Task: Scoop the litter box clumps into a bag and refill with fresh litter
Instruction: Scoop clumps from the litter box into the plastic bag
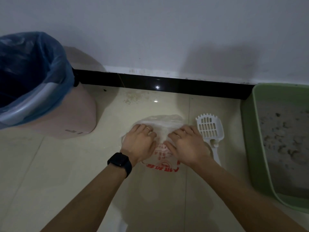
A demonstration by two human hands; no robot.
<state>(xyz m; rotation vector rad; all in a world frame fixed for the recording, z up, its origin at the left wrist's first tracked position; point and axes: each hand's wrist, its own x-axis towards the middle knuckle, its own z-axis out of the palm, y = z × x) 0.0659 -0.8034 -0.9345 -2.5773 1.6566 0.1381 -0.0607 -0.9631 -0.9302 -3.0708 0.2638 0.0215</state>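
Note:
A thin clear plastic bag with red print lies on the tiled floor in the middle. My left hand, a dark watch on its wrist, and my right hand both lie on the bag with fingers curled into the plastic near its mouth. A white slotted litter scoop lies on the floor just right of my right hand, untouched. The green litter box stands at the right edge, holding grey litter with dark clumps.
A pink bin lined with a blue bag stands at the left. A white wall with a black skirting runs behind. Some loose grains are scattered on the floor near the skirting.

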